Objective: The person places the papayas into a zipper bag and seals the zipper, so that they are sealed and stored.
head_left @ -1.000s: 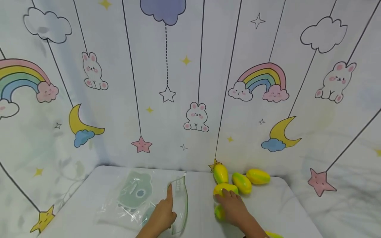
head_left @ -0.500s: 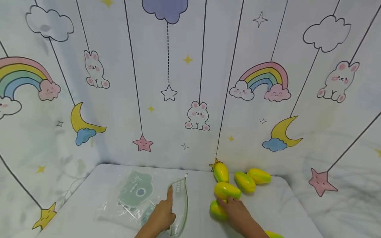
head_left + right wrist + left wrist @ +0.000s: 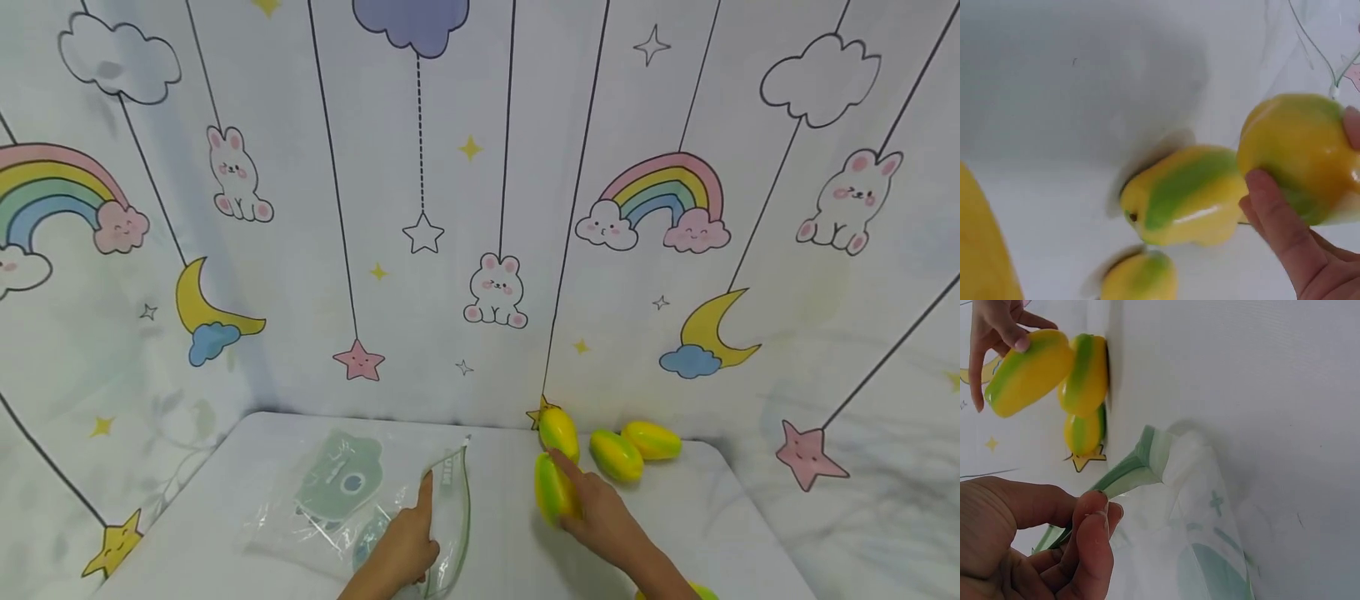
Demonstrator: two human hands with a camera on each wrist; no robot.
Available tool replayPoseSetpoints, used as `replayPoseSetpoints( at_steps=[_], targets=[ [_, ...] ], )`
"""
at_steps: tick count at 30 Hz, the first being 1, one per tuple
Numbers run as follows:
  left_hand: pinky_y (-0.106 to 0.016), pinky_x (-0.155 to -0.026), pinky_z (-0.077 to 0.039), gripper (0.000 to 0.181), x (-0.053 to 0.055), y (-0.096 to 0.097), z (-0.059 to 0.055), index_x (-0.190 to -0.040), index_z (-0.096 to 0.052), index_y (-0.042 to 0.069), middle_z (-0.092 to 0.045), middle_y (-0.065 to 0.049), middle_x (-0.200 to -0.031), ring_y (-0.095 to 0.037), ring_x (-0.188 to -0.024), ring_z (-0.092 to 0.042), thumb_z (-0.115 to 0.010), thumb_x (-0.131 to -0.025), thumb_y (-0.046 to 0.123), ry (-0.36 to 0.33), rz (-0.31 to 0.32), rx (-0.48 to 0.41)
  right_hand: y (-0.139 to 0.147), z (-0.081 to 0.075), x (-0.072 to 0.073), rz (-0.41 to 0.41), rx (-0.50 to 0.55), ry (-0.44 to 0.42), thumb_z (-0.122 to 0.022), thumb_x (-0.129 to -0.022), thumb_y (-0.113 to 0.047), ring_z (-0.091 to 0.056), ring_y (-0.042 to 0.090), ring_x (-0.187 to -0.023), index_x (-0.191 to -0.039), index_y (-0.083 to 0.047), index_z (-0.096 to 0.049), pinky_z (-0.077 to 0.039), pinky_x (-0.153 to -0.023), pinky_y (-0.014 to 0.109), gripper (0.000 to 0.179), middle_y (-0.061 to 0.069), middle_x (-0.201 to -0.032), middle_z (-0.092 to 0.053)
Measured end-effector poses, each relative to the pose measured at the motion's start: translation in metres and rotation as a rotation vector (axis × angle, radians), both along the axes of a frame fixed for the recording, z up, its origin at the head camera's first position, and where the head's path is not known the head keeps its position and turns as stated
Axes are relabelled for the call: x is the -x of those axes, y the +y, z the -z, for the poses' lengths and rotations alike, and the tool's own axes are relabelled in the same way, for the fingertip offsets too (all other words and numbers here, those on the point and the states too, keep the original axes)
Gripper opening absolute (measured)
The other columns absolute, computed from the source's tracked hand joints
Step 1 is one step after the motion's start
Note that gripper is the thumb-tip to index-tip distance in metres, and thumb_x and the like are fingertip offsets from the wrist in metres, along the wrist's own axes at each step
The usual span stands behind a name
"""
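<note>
My left hand (image 3: 401, 546) pinches the green-edged mouth of a clear plastic bag (image 3: 453, 533) with a green cartoon print; in the left wrist view, thumb and fingertips close on its green edge (image 3: 1125, 472). The bag lies flat on the left of the table, its mouth partly raised. My right hand (image 3: 603, 521) grips a yellow-and-green papaya (image 3: 555, 490), held up over the table. In the right wrist view, fingers (image 3: 1279, 215) curl round this papaya (image 3: 1300, 153). Another papaya (image 3: 558, 429) lies just behind it.
Two more papayas (image 3: 617, 456) lie side by side at the back right of the white table (image 3: 510, 550). A further papaya (image 3: 701, 592) shows at the lower edge, partly behind my right forearm. A patterned curtain (image 3: 420, 317) hangs right behind the table.
My right hand has shifted from resting on the two nearer papayas to holding one up off the table, turned lengthwise. My left hand keeps its place on the bag.
</note>
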State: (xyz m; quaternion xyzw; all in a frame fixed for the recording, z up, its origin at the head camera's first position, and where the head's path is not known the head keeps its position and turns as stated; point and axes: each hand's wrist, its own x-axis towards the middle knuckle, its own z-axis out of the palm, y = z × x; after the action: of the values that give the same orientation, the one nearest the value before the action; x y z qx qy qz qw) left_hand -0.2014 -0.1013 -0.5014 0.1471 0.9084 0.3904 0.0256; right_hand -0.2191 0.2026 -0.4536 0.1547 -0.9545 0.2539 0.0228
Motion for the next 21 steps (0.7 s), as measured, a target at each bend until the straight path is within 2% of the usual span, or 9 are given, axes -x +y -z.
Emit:
replayPoseSetpoints(
  at_steps=[2,4,8,10,15,21],
  targets=[
    [-0.024,-0.034,-0.039,0.094,0.0,0.0,-0.001,-0.152,-0.005,-0.008,-0.055,-0.003,-0.057,-0.004,-0.032,-0.047,-0.054,-0.071,-0.011,0.003,0.002,0.003,0.001,0.002,0.001,-0.015,0.037,0.017,-0.083,-0.076,-0.019,-0.048,0.01,-0.075,-0.151,-0.027,-0.032,-0.044,-0.067,0.026,0.091,-0.004,-0.089,-0.061],
    [-0.023,-0.034,-0.039,0.094,-0.001,0.001,-0.004,-0.152,-0.005,-0.008,-0.053,-0.001,-0.053,-0.004,-0.032,-0.047,-0.054,-0.072,-0.011,0.0,0.009,0.002,0.001,0.005,0.002,-0.025,0.097,-0.001,-0.083,-0.077,-0.021,-0.053,0.01,-0.076,-0.149,-0.027,-0.034,-0.046,-0.066,0.024,0.088,-0.002,-0.092,-0.065],
    [-0.022,-0.034,-0.039,0.094,-0.001,0.004,-0.011,-0.153,-0.003,-0.007,-0.051,0.001,-0.049,-0.004,-0.033,-0.048,-0.053,-0.073,-0.011,-0.019,0.019,-0.003,-0.001,0.006,0.001,-0.011,0.245,-0.114,-0.081,-0.079,-0.025,-0.064,0.017,-0.082,-0.149,-0.026,-0.035,-0.054,-0.063,0.026,0.084,0.015,-0.105,-0.068],
    [-0.022,-0.034,-0.039,0.095,-0.001,0.006,-0.014,-0.153,-0.003,-0.006,-0.051,0.001,-0.049,-0.005,-0.033,-0.048,-0.053,-0.073,-0.011,-0.028,0.024,-0.003,-0.004,0.006,0.001,0.006,0.329,-0.181,-0.08,-0.08,-0.026,-0.067,0.02,-0.079,-0.151,-0.023,-0.034,-0.056,-0.061,0.028,0.085,0.02,-0.108,-0.067],
    [-0.022,-0.034,-0.04,0.096,-0.001,0.01,-0.02,-0.154,-0.003,-0.004,-0.051,0.002,-0.049,-0.004,-0.033,-0.048,-0.054,-0.073,-0.011,-0.021,0.028,-0.004,-0.014,0.01,0.001,-0.012,0.494,-0.29,-0.079,-0.081,-0.024,-0.067,0.019,-0.075,-0.154,-0.021,-0.032,-0.058,-0.059,0.033,0.087,0.021,-0.109,-0.066],
    [-0.022,-0.035,-0.043,0.096,-0.003,0.017,-0.026,-0.155,-0.004,-0.003,-0.05,0.002,-0.046,-0.004,-0.033,-0.048,-0.055,-0.073,-0.011,-0.042,0.055,-0.03,-0.036,0.018,0.001,-0.06,0.576,-0.36,-0.079,-0.081,-0.024,-0.068,0.021,-0.083,-0.154,-0.024,-0.032,-0.059,-0.061,0.036,0.088,0.022,-0.116,-0.064]
  ],
)
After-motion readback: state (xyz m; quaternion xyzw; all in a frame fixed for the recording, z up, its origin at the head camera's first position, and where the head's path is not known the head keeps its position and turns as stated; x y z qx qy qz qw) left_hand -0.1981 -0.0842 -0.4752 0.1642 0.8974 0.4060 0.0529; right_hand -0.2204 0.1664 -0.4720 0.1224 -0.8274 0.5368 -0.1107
